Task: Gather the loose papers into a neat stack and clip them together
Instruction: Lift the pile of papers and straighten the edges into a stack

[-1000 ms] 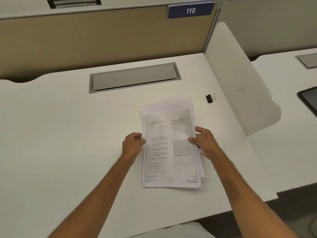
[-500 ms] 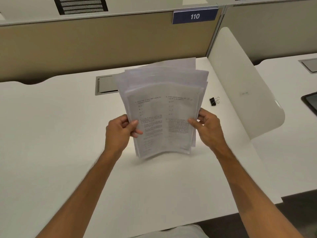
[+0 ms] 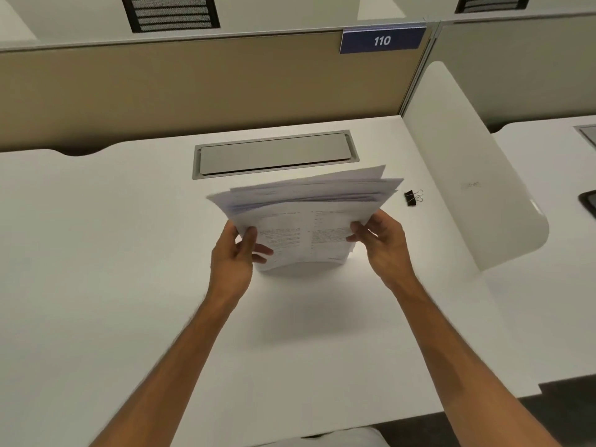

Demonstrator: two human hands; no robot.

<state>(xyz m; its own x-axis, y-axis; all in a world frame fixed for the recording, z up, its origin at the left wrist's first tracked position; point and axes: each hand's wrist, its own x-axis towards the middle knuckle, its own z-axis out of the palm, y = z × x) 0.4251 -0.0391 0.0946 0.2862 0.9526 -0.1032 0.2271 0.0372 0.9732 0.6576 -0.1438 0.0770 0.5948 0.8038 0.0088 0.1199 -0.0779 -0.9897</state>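
A bundle of white printed papers [image 3: 303,217] stands on its bottom edge on the white desk [image 3: 113,259], tilted away from me, with its top edges fanned and uneven. My left hand [image 3: 237,253] grips the bundle's left side. My right hand [image 3: 380,240] grips its right side. A small black binder clip [image 3: 411,198] lies on the desk to the right of the papers, apart from both hands.
A grey cable hatch [image 3: 274,154] is set into the desk behind the papers. A tan partition [image 3: 193,82] with a blue "110" sign [image 3: 382,41] runs along the back. A white side divider [image 3: 467,175] bounds the desk on the right, with a neighbouring desk beyond.
Both hands lifted the papers off the desk, raised them upright, and have now lowered them so the bottom edge rests on the desk, leaning away. The clip has not moved.
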